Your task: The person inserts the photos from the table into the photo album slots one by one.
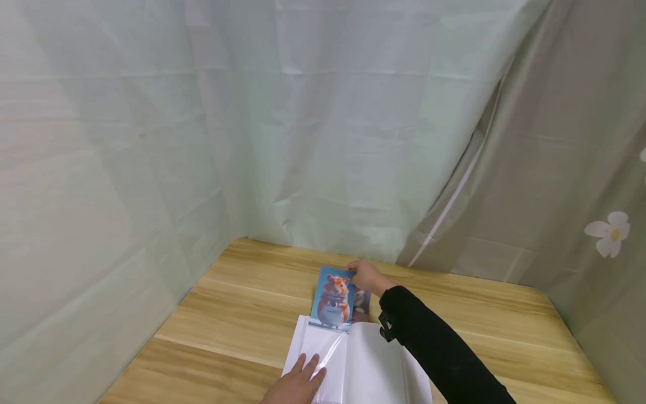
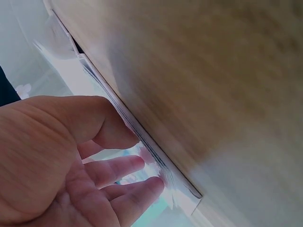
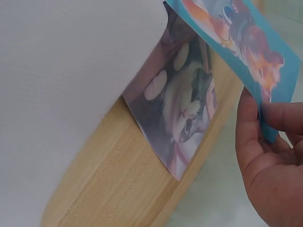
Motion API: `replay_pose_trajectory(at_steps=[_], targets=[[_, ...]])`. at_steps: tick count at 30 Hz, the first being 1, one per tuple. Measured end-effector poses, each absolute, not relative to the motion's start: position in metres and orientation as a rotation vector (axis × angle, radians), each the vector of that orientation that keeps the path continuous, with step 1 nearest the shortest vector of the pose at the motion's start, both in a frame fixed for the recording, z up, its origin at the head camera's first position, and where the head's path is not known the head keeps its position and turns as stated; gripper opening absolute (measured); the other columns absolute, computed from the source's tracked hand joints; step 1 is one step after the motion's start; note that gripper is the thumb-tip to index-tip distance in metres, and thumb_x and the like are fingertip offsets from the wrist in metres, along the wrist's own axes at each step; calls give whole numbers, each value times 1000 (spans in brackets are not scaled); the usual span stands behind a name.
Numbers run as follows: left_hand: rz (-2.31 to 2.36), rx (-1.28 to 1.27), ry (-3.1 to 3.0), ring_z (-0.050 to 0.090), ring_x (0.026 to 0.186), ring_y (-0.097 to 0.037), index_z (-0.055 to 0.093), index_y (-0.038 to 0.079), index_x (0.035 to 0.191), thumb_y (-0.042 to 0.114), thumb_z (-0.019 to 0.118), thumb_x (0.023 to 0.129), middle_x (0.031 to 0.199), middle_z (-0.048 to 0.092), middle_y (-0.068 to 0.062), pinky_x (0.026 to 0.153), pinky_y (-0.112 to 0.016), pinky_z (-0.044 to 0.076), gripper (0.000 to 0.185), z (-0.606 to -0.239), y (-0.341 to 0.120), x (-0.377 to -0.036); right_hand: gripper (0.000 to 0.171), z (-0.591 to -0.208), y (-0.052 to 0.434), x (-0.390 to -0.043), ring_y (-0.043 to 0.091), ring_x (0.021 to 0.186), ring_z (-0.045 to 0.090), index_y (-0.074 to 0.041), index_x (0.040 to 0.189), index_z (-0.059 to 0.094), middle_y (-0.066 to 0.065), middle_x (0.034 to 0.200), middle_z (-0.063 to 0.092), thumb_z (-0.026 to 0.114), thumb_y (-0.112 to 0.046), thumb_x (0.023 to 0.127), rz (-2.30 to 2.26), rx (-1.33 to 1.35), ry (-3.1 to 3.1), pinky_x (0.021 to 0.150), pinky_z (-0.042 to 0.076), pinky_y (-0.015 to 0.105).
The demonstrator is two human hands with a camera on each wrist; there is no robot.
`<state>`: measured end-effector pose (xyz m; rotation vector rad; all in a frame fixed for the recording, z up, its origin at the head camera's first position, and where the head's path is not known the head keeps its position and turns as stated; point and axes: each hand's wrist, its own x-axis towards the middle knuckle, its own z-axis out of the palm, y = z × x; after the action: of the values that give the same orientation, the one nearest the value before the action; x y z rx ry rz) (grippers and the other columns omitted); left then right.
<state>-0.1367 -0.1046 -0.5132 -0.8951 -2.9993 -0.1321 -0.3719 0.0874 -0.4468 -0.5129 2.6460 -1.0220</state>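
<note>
A photo album (image 1: 375, 359) lies spread open on the table, its left page a clear plastic sleeve (image 1: 328, 350). My right hand (image 1: 368, 276) pinches the upper right corner of a blue picture card (image 1: 333, 297) with a hamster on it. The card's lower edge overlaps the sleeve's top. In the right wrist view, thumb and fingers (image 3: 284, 116) grip that corner of the card (image 3: 258, 56). My left hand (image 1: 295, 384) rests on the left page with fingers spread; the left wrist view shows the hand (image 2: 94, 165) at the album's edge (image 2: 156, 158).
A second picture card with a cat (image 3: 184, 99) lies on the wooden table (image 1: 227, 314) behind the album, partly covered by the hamster card and the album. Pale curtains (image 1: 323, 129) hang at the table's back and left; a grey flowered one (image 1: 545, 168) hangs at right.
</note>
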Motion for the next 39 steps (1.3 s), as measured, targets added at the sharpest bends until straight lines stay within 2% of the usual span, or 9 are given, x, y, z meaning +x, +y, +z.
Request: replay_pose_trajectory(at_steps=[4,9,14,18,23,26,30,35,39], targets=[[-125,-896,-3009,58,120,-45,65,7,131,70,52,90,136,60,-20,77,-40,60,76,-513,-105,-137,33,-448,85,-370,23,90,58,-5,116,71,10,109,65,60,11,90,-1005,-523,2604,78,54,34],[-142,-894,-3012,58,120,-46,65,7,131,70,51,91,136,59,-20,76,-41,60,76,-513,-105,-138,35,-451,84,-365,23,89,57,-4,117,70,9,107,63,60,12,88,-995,-534,2556,71,51,31],[-112,-905,-2980,59,119,-45,66,7,129,68,52,91,134,60,-21,79,-39,59,74,-515,-107,-139,27,-456,81,-360,23,85,57,-6,109,69,8,100,61,61,11,88,-943,-576,2540,68,52,32],[-108,-923,-2952,60,117,-45,66,6,128,65,55,92,131,61,-21,79,-37,59,70,-517,-108,-139,24,-461,79,-356,24,84,59,-5,105,70,9,99,63,64,11,89,-940,-567,2556,75,56,36],[-135,-928,-2936,60,115,-46,67,5,127,65,55,92,130,62,-23,77,-38,59,70,-517,-108,-139,29,-466,74,-351,25,92,59,-6,116,70,11,110,63,64,7,91,-888,-492,2565,85,55,38],[-191,-915,-2966,59,117,-48,66,5,128,67,53,92,132,60,-24,76,-41,60,73,-516,-108,-140,32,-467,72,-349,26,95,59,-5,121,68,11,112,63,63,7,92,-859,-477,2561,85,55,38],[-239,-899,-3004,57,118,-49,65,5,130,69,53,90,134,59,-24,75,-43,60,76,-513,-108,-140,33,-466,69,-345,24,92,59,-2,120,68,10,108,63,61,10,91,-835,-496,2554,78,55,35],[-232,-890,-2995,59,116,-48,66,5,128,68,55,90,133,60,-23,73,-42,60,75,-513,-107,-141,24,-466,68,-338,23,85,58,-4,106,69,8,97,61,62,12,90,-808,-533,2537,65,55,30],[-220,-881,-3005,59,117,-47,66,6,128,69,55,89,133,60,-22,74,-42,60,75,-514,-107,-143,21,-468,68,-334,23,83,58,-5,102,68,9,96,60,64,11,90,-805,-531,2529,60,56,30]])
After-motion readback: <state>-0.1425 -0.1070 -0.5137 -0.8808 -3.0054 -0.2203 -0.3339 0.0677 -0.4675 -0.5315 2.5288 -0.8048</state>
